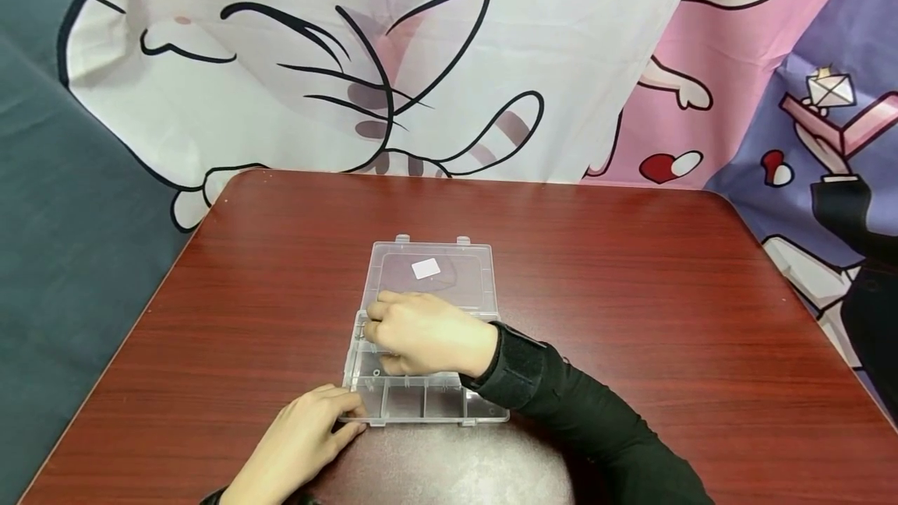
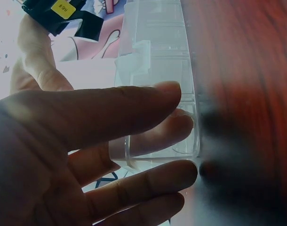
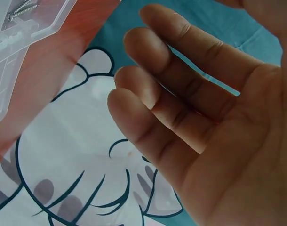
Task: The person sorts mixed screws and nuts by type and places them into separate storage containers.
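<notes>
A clear plastic compartment box [image 1: 487, 419] lies on the table with its lid [image 1: 466, 267] folded back, away from me. At its near left corner my left hand [image 1: 305, 427] holds on, the thumb [image 2: 129, 106] against the near side and the index finger seen through the plastic. My right hand [image 1: 428, 330] hovers over the far compartments, fingers loosely bent, hiding part of them. In the right wrist view its palm shows nothing held. Several small silver screws [image 3: 22, 10] lie in a compartment close to those fingertips. Dividers split the front row.
The reddish-brown wooden table [image 1: 245, 294] reaches well beyond the box on both sides. A small white label [image 1: 426, 268] shows on the lid. Behind the far edge hangs a cloth [image 1: 561, 37] printed with cartoon figures.
</notes>
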Demonstrator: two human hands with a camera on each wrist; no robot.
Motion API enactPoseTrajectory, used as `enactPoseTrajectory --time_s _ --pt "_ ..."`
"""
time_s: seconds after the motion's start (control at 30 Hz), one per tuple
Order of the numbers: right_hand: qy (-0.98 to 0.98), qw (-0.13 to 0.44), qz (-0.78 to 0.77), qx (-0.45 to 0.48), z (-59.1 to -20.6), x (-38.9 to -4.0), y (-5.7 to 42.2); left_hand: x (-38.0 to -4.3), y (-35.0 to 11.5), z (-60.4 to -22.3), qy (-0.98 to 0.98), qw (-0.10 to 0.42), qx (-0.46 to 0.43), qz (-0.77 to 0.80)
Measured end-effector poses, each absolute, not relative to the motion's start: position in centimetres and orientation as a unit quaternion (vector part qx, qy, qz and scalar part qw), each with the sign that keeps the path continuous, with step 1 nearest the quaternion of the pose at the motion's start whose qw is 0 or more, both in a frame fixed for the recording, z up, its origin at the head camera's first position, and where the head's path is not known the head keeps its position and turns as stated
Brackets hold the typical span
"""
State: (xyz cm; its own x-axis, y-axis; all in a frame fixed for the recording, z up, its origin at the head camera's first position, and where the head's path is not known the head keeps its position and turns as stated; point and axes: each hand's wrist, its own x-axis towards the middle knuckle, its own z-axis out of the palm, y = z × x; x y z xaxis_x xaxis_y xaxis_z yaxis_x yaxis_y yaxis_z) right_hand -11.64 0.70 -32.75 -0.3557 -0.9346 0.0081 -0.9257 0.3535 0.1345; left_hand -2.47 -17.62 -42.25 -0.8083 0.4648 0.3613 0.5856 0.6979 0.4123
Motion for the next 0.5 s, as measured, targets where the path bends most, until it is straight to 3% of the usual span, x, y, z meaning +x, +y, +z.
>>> enactPoseTrajectory --time_s 0.5 --pt "-0.833 0.011 -0.046 0.552 -32.83 -12.01 1.60 -2.43 -17.55 -42.28 -0.915 0.115 -0.287 -0.261"
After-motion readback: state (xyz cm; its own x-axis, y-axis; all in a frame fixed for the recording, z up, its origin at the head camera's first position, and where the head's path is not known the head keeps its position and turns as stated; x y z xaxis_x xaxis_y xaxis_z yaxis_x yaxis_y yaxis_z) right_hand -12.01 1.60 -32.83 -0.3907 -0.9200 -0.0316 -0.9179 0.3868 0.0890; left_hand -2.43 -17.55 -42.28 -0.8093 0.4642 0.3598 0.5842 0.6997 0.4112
